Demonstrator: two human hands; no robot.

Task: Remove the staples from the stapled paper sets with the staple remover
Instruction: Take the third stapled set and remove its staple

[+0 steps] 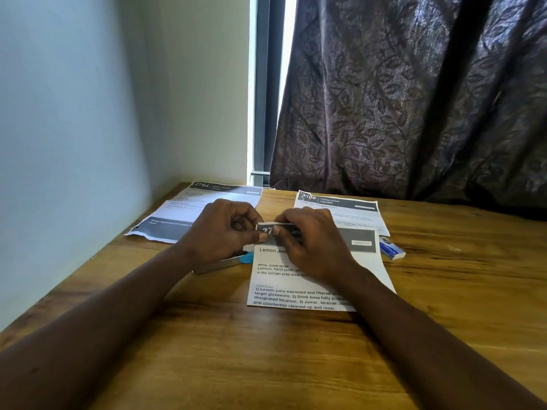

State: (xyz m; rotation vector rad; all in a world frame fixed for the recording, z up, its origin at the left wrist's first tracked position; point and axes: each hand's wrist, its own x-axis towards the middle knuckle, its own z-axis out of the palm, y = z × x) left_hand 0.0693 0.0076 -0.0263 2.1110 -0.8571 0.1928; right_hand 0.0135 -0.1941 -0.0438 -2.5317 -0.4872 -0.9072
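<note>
We see both hands pinching the top left corner of the near paper set (299,279), lifted slightly off the wooden table (444,291). The left hand (220,232) closes thumb and fingers on the corner's edge; the right hand (307,241) presses thumb and forefinger onto the dark header beside it. Under the left hand lies a metal tool with a blue tip (225,263), touching the set's left edge; we cannot tell whether it is the staple remover. A small blue-and-white box (391,247) sits at the set's right edge, contents hidden. Two more paper sets lie toward the far edge: one far left (189,214), one at centre (349,211).
</note>
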